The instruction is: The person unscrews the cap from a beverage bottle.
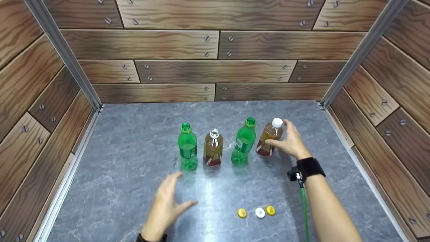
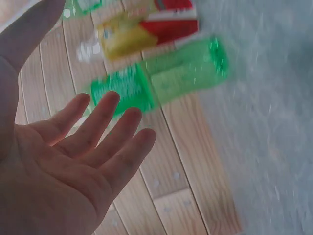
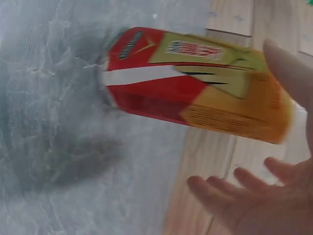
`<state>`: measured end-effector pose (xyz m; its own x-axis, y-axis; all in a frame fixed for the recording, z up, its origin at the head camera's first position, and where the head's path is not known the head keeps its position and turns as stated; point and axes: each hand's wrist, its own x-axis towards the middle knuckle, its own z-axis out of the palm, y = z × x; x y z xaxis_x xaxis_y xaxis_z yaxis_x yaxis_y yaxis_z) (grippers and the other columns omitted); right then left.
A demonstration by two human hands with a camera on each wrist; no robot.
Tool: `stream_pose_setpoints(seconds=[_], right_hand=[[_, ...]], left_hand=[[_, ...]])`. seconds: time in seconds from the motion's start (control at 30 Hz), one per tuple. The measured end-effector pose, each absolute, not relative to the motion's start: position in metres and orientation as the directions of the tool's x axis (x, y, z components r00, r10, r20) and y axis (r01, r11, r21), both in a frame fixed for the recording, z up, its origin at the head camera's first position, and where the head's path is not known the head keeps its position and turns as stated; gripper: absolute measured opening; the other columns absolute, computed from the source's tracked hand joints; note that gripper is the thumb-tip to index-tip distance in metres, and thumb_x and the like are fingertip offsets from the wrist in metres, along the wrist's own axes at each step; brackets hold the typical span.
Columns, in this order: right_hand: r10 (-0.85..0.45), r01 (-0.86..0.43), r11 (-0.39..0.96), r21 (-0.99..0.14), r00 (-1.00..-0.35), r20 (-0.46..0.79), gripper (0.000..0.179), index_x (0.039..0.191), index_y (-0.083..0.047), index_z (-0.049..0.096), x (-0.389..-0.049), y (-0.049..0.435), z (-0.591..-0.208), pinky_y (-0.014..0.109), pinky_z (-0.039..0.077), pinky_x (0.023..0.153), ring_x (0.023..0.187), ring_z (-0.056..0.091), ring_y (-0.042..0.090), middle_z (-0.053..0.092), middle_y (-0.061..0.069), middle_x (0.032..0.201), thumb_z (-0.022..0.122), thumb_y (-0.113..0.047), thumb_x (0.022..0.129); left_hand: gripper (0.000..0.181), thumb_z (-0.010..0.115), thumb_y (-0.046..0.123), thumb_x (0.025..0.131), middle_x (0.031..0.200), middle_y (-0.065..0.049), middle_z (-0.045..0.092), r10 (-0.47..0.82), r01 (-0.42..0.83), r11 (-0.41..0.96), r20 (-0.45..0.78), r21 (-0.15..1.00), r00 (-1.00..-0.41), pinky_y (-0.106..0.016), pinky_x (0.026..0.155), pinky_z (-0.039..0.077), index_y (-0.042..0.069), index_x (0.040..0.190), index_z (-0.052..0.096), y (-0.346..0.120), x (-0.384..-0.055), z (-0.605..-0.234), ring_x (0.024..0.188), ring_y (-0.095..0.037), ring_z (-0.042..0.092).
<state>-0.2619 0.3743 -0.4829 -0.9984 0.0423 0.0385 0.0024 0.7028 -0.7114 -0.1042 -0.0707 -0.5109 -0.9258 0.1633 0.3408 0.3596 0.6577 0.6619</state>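
Note:
Four bottles would be a row: a green plastic bottle [image 1: 187,149] without a cap, an uncapped amber drink bottle [image 1: 213,149], a second uncapped green bottle [image 1: 244,143] and, rightmost, an amber drink bottle with a white cap [image 1: 268,137]. My right hand [image 1: 290,143] is beside that capped bottle, thumb in front and fingers spread behind it. Its red and yellow label [image 3: 195,83] fills much of the right wrist view, the fingers apart from it. My left hand [image 1: 164,201] hovers nearer me than the left green bottle, fingers straight, thumb apart, palm holding nothing.
Two yellow caps, one left [image 1: 242,213] and one right [image 1: 270,210], lie with a white cap [image 1: 260,212] between them on the grey marbled tabletop [image 1: 127,188]. Wood-patterned walls [image 1: 188,45] enclose three sides. A green cable [image 1: 305,215] runs from the right wrist camera.

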Motion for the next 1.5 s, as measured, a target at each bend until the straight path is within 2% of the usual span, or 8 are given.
stream_pose_setpoints(seconds=[0.17, 0.33, 0.47, 0.7, 0.83, 1.07, 1.2, 1.5], right_hand=[[0.001, -0.008, 0.620, -0.784, -1.000, 0.011, 0.089, 0.154, 0.003, 0.034, -0.267, 0.374, -0.500, 0.056, 0.045, 0.117, 0.139, 0.052, 0.046, 0.053, 0.030, 0.148, 0.085, -0.028, 0.088], [0.028, -0.022, 0.614, -0.789, -0.998, 0.050, 0.077, 0.144, 0.002, 0.043, -0.260, 0.375, -0.505, 0.049, 0.056, 0.104, 0.126, 0.063, 0.042, 0.062, 0.027, 0.135, 0.086, -0.029, 0.088], [0.049, -0.028, 0.665, -0.746, -0.996, 0.081, 0.075, 0.138, 0.002, 0.048, -0.247, 0.377, -0.505, 0.050, 0.057, 0.102, 0.120, 0.066, 0.040, 0.065, 0.026, 0.129, 0.088, -0.031, 0.085], [0.046, -0.013, 0.681, -0.732, -0.997, 0.060, 0.086, 0.144, 0.001, 0.045, -0.199, 0.360, -0.496, 0.058, 0.053, 0.107, 0.124, 0.064, 0.046, 0.063, 0.030, 0.136, 0.090, -0.036, 0.081], [0.019, -0.069, 0.670, -0.740, -0.994, 0.110, 0.084, 0.142, 0.000, 0.048, -0.165, 0.334, -0.483, 0.051, 0.059, 0.100, 0.117, 0.069, 0.041, 0.068, 0.026, 0.130, 0.092, -0.033, 0.078], [-0.073, -0.256, 0.618, -0.743, -0.960, 0.270, 0.077, 0.134, -0.006, 0.059, -0.111, 0.280, -0.461, 0.027, 0.063, 0.085, 0.101, 0.074, 0.019, 0.076, 0.007, 0.117, 0.097, -0.026, 0.070], [-0.130, -0.389, 0.579, -0.717, -0.912, 0.390, 0.078, 0.133, -0.007, 0.062, -0.085, 0.252, -0.451, 0.026, 0.063, 0.078, 0.095, 0.073, 0.011, 0.077, 0.000, 0.116, 0.099, -0.026, 0.066], [-0.174, -0.485, 0.543, -0.685, -0.863, 0.474, 0.079, 0.137, -0.015, 0.062, -0.057, 0.212, -0.442, 0.034, 0.062, 0.095, 0.111, 0.073, 0.014, 0.074, -0.003, 0.129, 0.098, -0.032, 0.069]], left_hand=[[0.091, 0.097, 0.033, 0.069, 0.140, -0.016, 0.062, 0.211, 0.328, 0.659, 0.252, 0.677, -0.944, -0.055, 0.109, 0.052, 0.005, 0.144, 0.054, -0.057, -0.096, -0.514, 0.129, -0.039, 0.061], [0.091, 0.097, 0.034, 0.069, 0.141, -0.014, 0.062, 0.214, 0.326, 0.674, 0.247, 0.663, -0.945, -0.055, 0.109, 0.053, 0.007, 0.145, 0.054, -0.053, -0.100, -0.508, 0.130, -0.037, 0.060], [0.092, 0.097, 0.034, 0.068, 0.141, -0.014, 0.062, 0.232, 0.358, 0.672, 0.275, 0.648, -0.933, -0.054, 0.109, 0.053, 0.006, 0.144, 0.054, -0.049, -0.104, -0.504, 0.129, -0.036, 0.061], [0.092, 0.096, 0.036, 0.070, 0.142, -0.014, 0.062, 0.281, 0.409, 0.647, 0.297, 0.643, -0.913, -0.053, 0.111, 0.052, 0.006, 0.145, 0.053, -0.040, -0.103, -0.495, 0.132, -0.034, 0.060], [0.094, 0.096, 0.034, 0.070, 0.145, -0.015, 0.060, 0.320, 0.452, 0.632, 0.319, 0.629, -0.892, -0.054, 0.112, 0.050, 0.006, 0.148, 0.051, -0.030, -0.105, -0.487, 0.134, -0.034, 0.058], [0.108, 0.097, 0.041, 0.066, 0.153, -0.011, 0.053, 0.406, 0.518, 0.606, 0.325, 0.604, -0.854, -0.049, 0.118, 0.046, 0.008, 0.154, 0.043, -0.006, -0.105, -0.473, 0.141, -0.030, 0.053], [0.115, 0.098, 0.045, 0.063, 0.155, -0.010, 0.052, 0.461, 0.587, 0.565, 0.368, 0.580, -0.808, -0.046, 0.117, 0.047, 0.008, 0.155, 0.041, 0.009, -0.104, -0.467, 0.141, -0.027, 0.053], [0.094, 0.098, 0.035, 0.065, 0.134, -0.006, 0.068, 0.485, 0.672, 0.464, 0.469, 0.577, -0.738, -0.037, 0.103, 0.058, 0.012, 0.143, 0.052, 0.021, -0.097, -0.464, 0.119, -0.020, 0.068]])
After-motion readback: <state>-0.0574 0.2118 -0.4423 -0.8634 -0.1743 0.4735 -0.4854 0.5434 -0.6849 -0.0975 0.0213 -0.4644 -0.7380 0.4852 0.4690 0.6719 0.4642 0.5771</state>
